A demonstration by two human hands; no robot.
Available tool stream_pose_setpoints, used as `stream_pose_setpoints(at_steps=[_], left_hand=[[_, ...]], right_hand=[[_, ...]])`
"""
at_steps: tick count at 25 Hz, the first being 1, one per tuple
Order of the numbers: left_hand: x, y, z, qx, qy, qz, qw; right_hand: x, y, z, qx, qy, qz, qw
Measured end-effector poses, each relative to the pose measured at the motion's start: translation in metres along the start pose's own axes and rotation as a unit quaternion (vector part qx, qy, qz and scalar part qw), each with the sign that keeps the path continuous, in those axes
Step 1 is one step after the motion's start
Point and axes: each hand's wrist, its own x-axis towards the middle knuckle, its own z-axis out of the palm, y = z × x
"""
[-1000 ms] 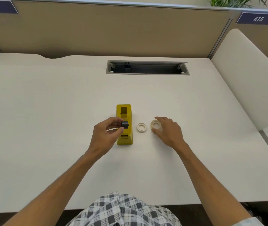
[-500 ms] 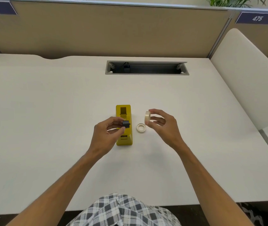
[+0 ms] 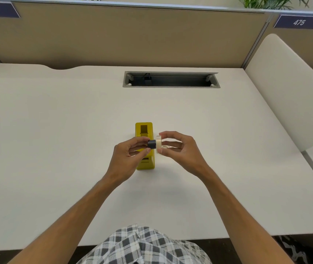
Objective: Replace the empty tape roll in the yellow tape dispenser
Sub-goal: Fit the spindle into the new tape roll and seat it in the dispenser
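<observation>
The yellow tape dispenser (image 3: 144,130) lies lengthwise on the white desk (image 3: 56,130), its roll bay open and empty. My left hand (image 3: 128,158) pinches a small black spool hub (image 3: 152,144) above the dispenser. My right hand (image 3: 180,151) holds a pale new tape roll (image 3: 159,143) on edge, its face touching the hub's right end. The empty tape core (image 3: 166,147) lies on the desk behind my right fingers, mostly hidden.
A grey cable-access slot (image 3: 171,79) is set into the desk's far middle. Beige partition walls (image 3: 132,35) stand at the back, with a curved divider (image 3: 285,82) on the right. The desk's near edge runs just above my checked shirt (image 3: 142,244).
My right hand picked the new tape roll off the desk, turned it on edge and brought it left against the black hub. My left hand stayed nearly still.
</observation>
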Motion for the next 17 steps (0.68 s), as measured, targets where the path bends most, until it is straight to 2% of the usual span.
stream_pose_setpoints(at_steps=[13,17], left_hand=[[0.000,0.004,-0.003,0.014,-0.031,0.041,0.999],[0.000,0.003,-0.001,0.014,-0.020,0.046,0.999]], right_hand=[[-0.002,-0.005,0.010,-0.056,0.005,0.003,0.998],[-0.009,-0.007,0.020,-0.147,0.088,-0.035,0.985]])
